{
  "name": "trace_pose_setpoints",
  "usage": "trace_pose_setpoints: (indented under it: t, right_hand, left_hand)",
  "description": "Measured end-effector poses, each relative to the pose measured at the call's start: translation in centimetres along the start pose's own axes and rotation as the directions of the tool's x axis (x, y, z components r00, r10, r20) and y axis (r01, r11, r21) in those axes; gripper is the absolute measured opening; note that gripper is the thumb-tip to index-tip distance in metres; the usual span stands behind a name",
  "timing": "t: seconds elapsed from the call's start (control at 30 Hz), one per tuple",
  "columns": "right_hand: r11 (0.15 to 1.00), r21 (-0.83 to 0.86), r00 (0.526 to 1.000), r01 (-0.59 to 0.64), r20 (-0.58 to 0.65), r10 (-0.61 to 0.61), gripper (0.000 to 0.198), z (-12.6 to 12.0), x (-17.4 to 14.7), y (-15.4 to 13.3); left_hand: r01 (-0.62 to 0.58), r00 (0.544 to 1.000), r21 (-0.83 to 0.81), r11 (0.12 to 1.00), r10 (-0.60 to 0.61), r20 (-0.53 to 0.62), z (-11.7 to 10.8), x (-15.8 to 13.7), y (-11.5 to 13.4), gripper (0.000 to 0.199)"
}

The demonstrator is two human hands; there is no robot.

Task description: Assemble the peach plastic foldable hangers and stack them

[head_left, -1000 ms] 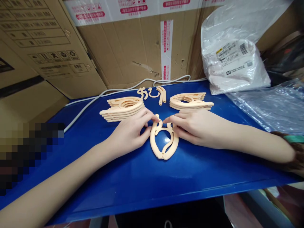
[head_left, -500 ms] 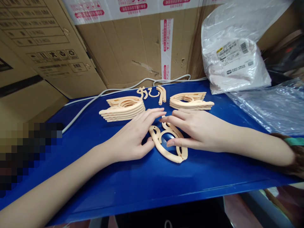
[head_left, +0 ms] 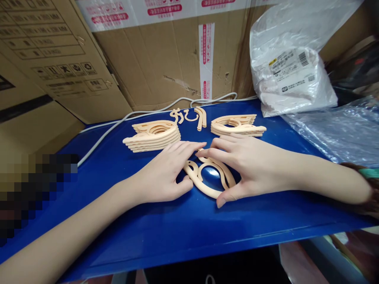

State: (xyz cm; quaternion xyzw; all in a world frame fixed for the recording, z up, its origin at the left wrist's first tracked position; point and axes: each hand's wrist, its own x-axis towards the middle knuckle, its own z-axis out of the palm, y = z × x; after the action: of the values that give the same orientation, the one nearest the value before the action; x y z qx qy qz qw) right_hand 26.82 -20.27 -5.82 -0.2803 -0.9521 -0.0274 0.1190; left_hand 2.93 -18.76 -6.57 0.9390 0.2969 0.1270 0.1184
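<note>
A beige plastic folding hanger [head_left: 207, 192], with its two arms folded in around a round middle, lies on the blue table between my hands. My left hand [head_left: 164, 171] holds its left side, the thumb against the outer edge and the fingers reaching over its far end. From the right, my right hand [head_left: 245, 165] spans the hanger, with its fingers at the far end and its thumb by the near tip. That near tip and part of the far end are hidden behind my right hand.
Behind my hands stand a left stack of folded hangers [head_left: 152, 138] and a right stack [head_left: 237, 128]. Loose hooks [head_left: 191, 116] and curved arm pieces [head_left: 201, 119] lie between them. A white cable [head_left: 103, 142], cardboard boxes [head_left: 154, 63] and a plastic bag [head_left: 296, 79] border the table.
My right thumb has moved from the hanger's round middle down to its near tip. The hanger has shifted and turned slightly; my left hand has barely moved.
</note>
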Motion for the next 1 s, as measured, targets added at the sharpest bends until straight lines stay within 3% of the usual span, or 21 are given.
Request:
trace_pose_setpoints:
  t: [0.23, 0.4, 0.5, 0.6, 0.73, 0.87, 1.0]
  right_hand:
    - [1.000, -0.010, 1.000, -0.004, 0.006, 0.004, 0.087, 0.0, 0.0, 0.0]
    - [1.000, 0.001, 0.998, 0.004, 0.068, -0.004, 0.066, -0.7, -0.1, 0.0]
    - [0.999, 0.023, 0.992, 0.029, 0.121, -0.031, 0.066, -1.2, -0.4, 0.0]
    - [0.998, 0.049, 0.988, 0.030, 0.147, -0.037, 0.063, -1.2, -0.5, 0.2]
    - [0.995, -0.095, 0.999, 0.007, 0.041, -0.003, 0.050, -0.7, -0.2, 0.7]
    - [0.959, -0.258, 0.993, -0.115, -0.064, 0.102, 0.035, -0.2, 0.3, 0.5]
    - [0.915, -0.311, 0.964, -0.256, -0.011, 0.266, 0.028, -0.3, 0.4, -0.1]
  left_hand:
    - [-0.013, 1.000, 0.020, 1.000, 0.013, 0.025, -0.1, 0.0, 0.0, 0.058]
    - [0.010, 1.000, 0.086, 0.996, -0.011, 0.010, -0.5, 0.1, 0.1, 0.059]
    - [0.044, 0.999, 0.095, 0.994, -0.044, -0.011, -1.0, 0.2, 0.0, 0.062]
    - [0.084, 0.996, 0.029, 0.996, -0.084, -0.005, -1.3, 0.1, 0.0, 0.065]
    - [0.109, 0.993, -0.148, 0.983, -0.101, 0.059, -1.3, -0.1, 0.2, 0.058]
    - [0.071, 0.997, -0.340, 0.938, -0.069, 0.020, -0.8, -0.1, 0.5, 0.060]
    - [0.031, 0.998, -0.388, 0.921, -0.047, -0.031, -0.7, -0.1, 0.7, 0.052]
